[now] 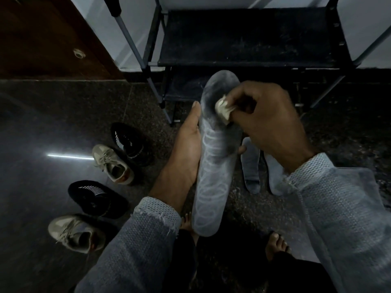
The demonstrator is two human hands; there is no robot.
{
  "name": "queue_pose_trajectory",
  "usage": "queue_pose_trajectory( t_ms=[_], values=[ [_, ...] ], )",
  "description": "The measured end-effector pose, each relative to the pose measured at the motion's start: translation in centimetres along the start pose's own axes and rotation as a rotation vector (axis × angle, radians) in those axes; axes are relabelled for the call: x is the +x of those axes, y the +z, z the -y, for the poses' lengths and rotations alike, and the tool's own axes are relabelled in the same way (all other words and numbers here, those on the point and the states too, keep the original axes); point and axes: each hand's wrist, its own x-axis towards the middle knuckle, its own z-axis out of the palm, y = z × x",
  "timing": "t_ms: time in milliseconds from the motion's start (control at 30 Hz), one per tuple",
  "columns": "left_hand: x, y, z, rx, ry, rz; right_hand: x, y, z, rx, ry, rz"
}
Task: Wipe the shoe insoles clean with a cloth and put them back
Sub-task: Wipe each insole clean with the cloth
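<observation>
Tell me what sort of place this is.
Probably a home entryway or shoe corner: a black shoe rack against the wall, sneakers on the polished stone floor, and a wooden door nearby.

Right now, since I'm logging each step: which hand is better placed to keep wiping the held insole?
The right hand. It already pinches the cloth against the insole near its toe end, while the left hand cradles that insole from beneath and cannot let go.
</observation>
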Motion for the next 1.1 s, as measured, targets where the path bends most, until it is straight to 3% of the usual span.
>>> queue_pose_trajectory(
  t_ms=[100, 133, 233, 333, 533, 600, 767, 833, 967, 1033, 1100],
  values=[
    [0.2, -0.2, -0.4, -0.100, -0.035, 0.020, -0.2, 0.2, 0.9, 0.026, -0.057, 0.253],
    [0.2, -0.3, -0.4, -0.115, -0.037, 0.026, -0.1, 0.3, 0.9, 0.004, -0.058, 0.248],
    [0.1, 0.0, -0.1, -0.134, -0.028, 0.067, -0.2, 0.9, 0.6, -0.096, -0.041, 0.020],
    [0.0, 0.1, 0.1, -0.122, -0.035, 0.089, -0.2, 1.2, 0.5, -0.035, -0.001, -0.110],
    [0.8, -0.4, 0.0, -0.170, -0.054, 0.120, -0.1, 0.2, 1.3, 0.036, -0.047, 0.210],
    [1.0, -0.6, 0.2, -0.124, -0.055, 0.107, 0.0, 0.4, 1.0, -0.013, -0.070, 0.159],
    [1.1, -0.5, 1.1, -0.003, -0.060, 0.093, 0.3, 0.9, 0.6, -0.021, 0.010, -0.181],
    [1.3, -0.6, 1.1, 0.007, -0.057, 0.099, 0.3, 0.8, 0.4, -0.026, 0.022, -0.153],
    [1.5, -1.0, 0.6, 0.021, -0.049, 0.099, 0.3, 0.5, 0.8, 0.041, -0.007, 0.120],
    [1.5, -1.0, 0.6, 0.026, -0.051, 0.089, 0.4, 0.7, 0.7, 0.021, 0.000, 0.086],
    [1.5, -0.9, 0.7, 0.052, -0.053, 0.098, 0.4, 0.9, 0.5, -0.023, 0.019, -0.053]
  ],
)
